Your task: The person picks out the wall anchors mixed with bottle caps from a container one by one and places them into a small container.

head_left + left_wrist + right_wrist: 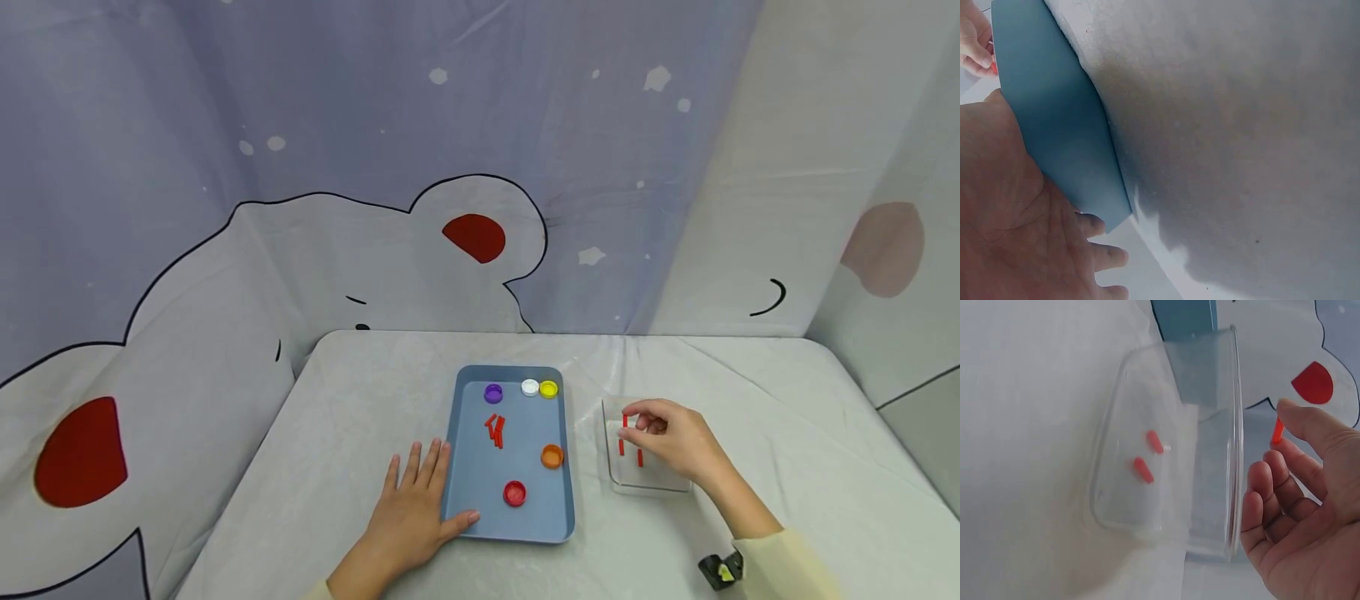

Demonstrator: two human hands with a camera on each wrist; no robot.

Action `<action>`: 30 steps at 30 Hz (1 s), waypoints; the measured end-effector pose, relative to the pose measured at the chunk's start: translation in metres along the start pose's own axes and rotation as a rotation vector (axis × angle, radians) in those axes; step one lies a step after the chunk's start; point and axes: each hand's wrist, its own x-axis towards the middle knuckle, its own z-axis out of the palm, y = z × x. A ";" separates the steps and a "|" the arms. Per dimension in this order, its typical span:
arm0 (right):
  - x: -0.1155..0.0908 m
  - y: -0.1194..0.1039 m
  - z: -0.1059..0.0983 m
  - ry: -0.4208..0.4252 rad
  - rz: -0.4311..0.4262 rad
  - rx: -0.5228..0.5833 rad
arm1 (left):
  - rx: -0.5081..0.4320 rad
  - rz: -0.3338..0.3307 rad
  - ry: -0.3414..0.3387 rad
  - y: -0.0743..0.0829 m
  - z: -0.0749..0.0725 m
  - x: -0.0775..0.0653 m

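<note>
My right hand (672, 435) pinches a short red stick (1278, 430) between thumb and forefinger, over the rim of a clear plastic box (651, 481). Inside that box lie two more red sticks (1141, 469). With its fingers spread straight, my left hand (411, 510) touches the left edge of a blue-grey tray (480, 522). Several red sticks (499, 432) lie loosely in the tray's middle. In the left wrist view the tray's side (1060, 106) stands beside the palm.
Small round caps share the tray: purple (492, 393), white (529, 387) and yellow (549, 389) toward the back, orange (552, 456) at the right, red (514, 493) near the front. A white cloth (375, 392) covers the table. A patterned curtain (375, 117) hangs behind.
</note>
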 end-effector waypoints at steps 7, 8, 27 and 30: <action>-0.001 0.009 -0.009 0.006 0.016 -0.012 | 0.002 -0.002 -0.003 0.000 -0.001 0.000; -0.001 0.010 -0.009 0.005 0.018 -0.012 | 0.004 -0.002 -0.004 0.000 -0.001 0.000; 0.006 0.024 -0.020 0.004 0.038 -0.016 | -0.006 0.007 -0.013 0.003 -0.006 -0.003; 0.007 0.025 -0.021 0.003 0.037 -0.015 | -0.006 0.007 -0.012 0.003 -0.006 -0.003</action>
